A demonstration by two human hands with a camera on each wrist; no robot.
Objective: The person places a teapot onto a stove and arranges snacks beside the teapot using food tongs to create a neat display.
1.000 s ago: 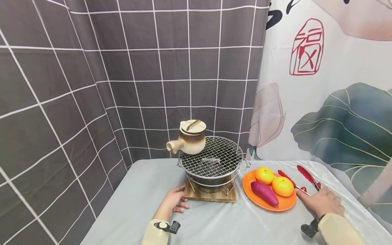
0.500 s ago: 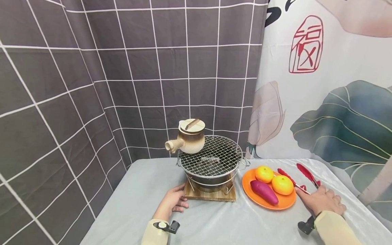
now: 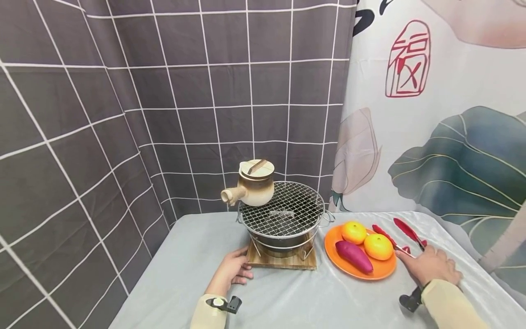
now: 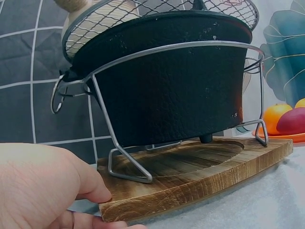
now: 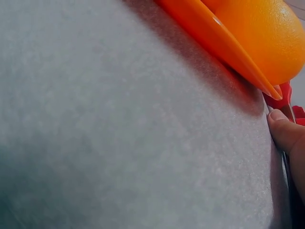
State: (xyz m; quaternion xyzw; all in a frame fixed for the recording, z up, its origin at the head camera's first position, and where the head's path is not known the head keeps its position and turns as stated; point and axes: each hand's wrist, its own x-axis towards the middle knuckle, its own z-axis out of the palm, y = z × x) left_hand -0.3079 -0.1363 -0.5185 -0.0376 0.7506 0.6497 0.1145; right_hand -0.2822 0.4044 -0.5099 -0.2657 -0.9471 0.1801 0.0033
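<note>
My left hand [image 3: 233, 270] pinches the left front corner of a wooden board [image 3: 283, 262], thumb on top and fingers below the edge, as the left wrist view shows. On this board stands a dark round grill stove [image 4: 171, 90] in a wire stand, topped by a wire mesh [image 3: 302, 205]. A lidded clay pot [image 3: 260, 191] with a side handle sits on the mesh's left part. At the right, my right hand [image 3: 435, 266] grips red-tipped tongs [image 3: 410, 232] whose arms are spread apart, close beside the orange plate [image 3: 343, 269]. Most of those fingers are hidden.
Two orange citrus fruits [image 3: 378, 247] and a purple sweet potato [image 3: 354, 257] lie on the plate. A pale cloth covers the table [image 3: 287, 301]. Dark gridded curtain [image 3: 193, 91] hangs behind and left, a lotus-print curtain [image 3: 370, 160] at the right.
The tongs' arms have come slightly closer together in my right hand. My left hand stays at the board, and the view shifts a little.
</note>
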